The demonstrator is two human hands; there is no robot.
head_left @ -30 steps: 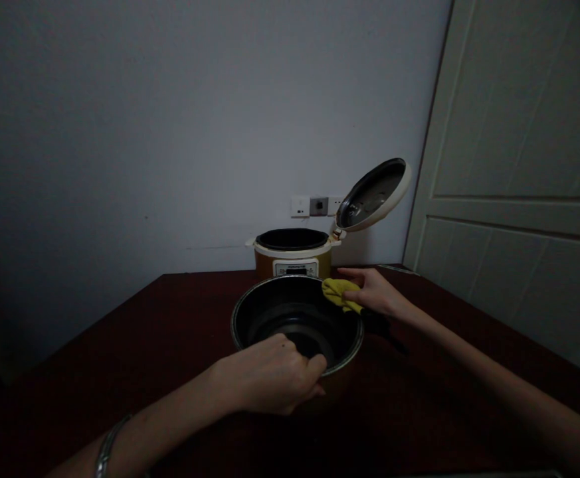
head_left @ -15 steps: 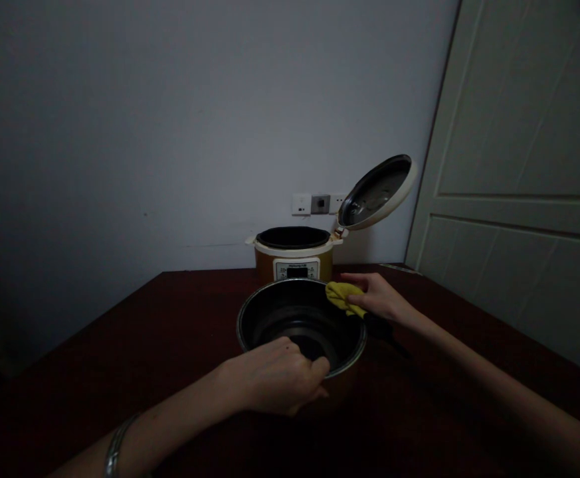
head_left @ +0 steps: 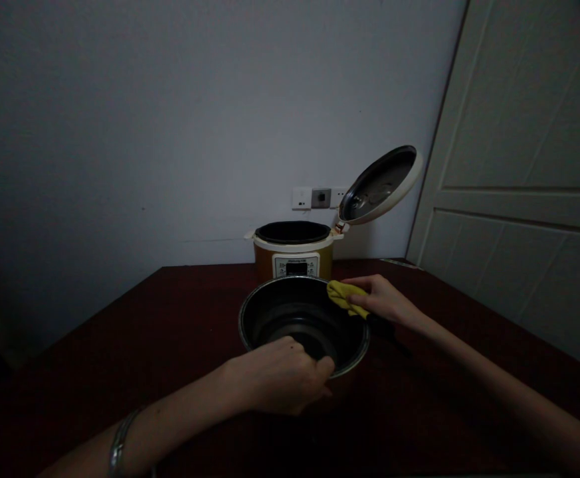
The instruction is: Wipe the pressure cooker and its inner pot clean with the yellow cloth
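At the left, a metal bangle (head_left: pixel 119 451) circles the wrist of the left hand (head_left: pixel 282 375), which is curled closed with its fingers hooked over the near rim of a black-lined inner pot (head_left: pixel 302 325). The pot sits on the dark red tabletop (head_left: pixel 444 405), just in front of an open rice cooker (head_left: pixel 293 255), with a wall socket (head_left: pixel 321 198) above it on the wall and its raised lid (head_left: pixel 379 186) tilted open to the right. At the pot's far right rim, a yellow cloth (head_left: pixel 342 297) is pinched in the right hand (head_left: pixel 382 299), which is narrowly closed around it. A panelled white door (head_left: pixel 513 166) stands at the far right. Over the last second little has shifted: both hands keep their places on the pot.
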